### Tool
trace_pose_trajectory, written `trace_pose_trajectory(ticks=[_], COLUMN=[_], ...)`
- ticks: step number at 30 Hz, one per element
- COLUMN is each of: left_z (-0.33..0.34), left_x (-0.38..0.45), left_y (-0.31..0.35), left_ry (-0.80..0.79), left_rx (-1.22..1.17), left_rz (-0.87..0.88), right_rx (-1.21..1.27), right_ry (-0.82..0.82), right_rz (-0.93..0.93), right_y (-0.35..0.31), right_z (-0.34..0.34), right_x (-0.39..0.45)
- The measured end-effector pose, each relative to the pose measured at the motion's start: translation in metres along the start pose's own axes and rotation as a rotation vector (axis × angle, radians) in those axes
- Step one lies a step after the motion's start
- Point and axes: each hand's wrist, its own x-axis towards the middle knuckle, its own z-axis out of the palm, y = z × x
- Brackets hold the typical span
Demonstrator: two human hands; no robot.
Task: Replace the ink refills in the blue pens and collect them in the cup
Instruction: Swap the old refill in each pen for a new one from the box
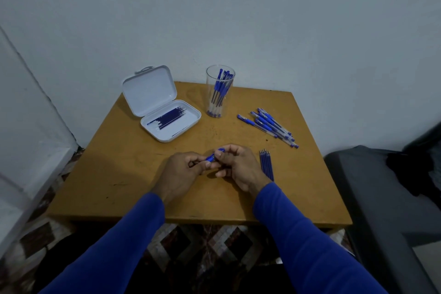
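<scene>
Both hands (210,166) gripping blue pen (214,154), markings unreadable

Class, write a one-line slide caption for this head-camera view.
Both hands, left hand and right hand, grip one blue plastic pen above the wooden table, before the clear pen-filled cup.

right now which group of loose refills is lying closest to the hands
The row of refills lying bare on the table, just beside the right hand; the other refills lie in the open white case.
</scene>
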Motion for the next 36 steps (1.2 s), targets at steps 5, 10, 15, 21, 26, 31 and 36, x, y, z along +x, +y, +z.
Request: trace_pose_trajectory(ticks=[5, 10, 15, 21, 26, 31, 36], left_z=[-0.005, -0.009, -0.006, -0.001, -0.001, 0.000, 0.003], left_x=[0.002, 0.006, 0.002, -0.001, -0.001, 0.001, -0.003], left_y=[0.000, -0.004, -0.005, -0.001, 0.000, 0.001, -0.006], left_ry=[-0.060, -0.097, -0.099, -0.026, 0.002, 0.046, 0.089], left_rx=[-0.013, -0.009, -0.011, -0.017, -0.053, 0.068, 0.168], left_rz=[-0.011, -0.017, 0.003, 0.047, 0.036, 0.096, 0.156], right_rx=[-0.028, -0.026, -0.058, 0.015, -0.182, -0.453, -0.667], right_ry=[-0.009, -0.015, 0.038, 0.096, 0.331, 0.290, 0.379], right_rz=[-0.010, -0.021, -0.057, -0.026, -0.008, -0.050, -0.105], right_y=[0.004, 0.004, 0.002, 0.002, -0.001, -0.003, 0.005], right_z=[-0.003, -0.004, -0.001, 0.001, -0.006, -0.004, 0.000], right_x=[0.001, 0.001, 0.001, 0.002, 0.000, -0.006, 0.004])
